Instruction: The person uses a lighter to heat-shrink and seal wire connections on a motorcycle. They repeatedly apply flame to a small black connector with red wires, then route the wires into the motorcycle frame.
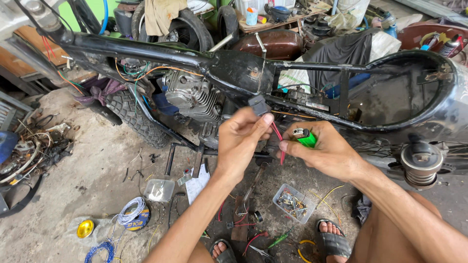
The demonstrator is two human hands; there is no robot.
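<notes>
My left hand [240,141] pinches a small black plastic connector [259,104] with a thin red wire [279,142] hanging from it. My right hand [327,151] grips a green lighter [305,138] and also pinches the red wire with thumb and forefinger. Both hands meet in front of a stripped black motorcycle frame [243,73], just right of the grey finned engine [192,95].
On the dirty concrete floor lie a clear plastic box of small parts [292,202], an empty clear tub [160,190], coils of white and blue wire [127,214], a yellow lens [86,228], loose wire scraps and pliers. My sandalled feet [334,241] are below. A knobbly tyre [134,117] stands at left.
</notes>
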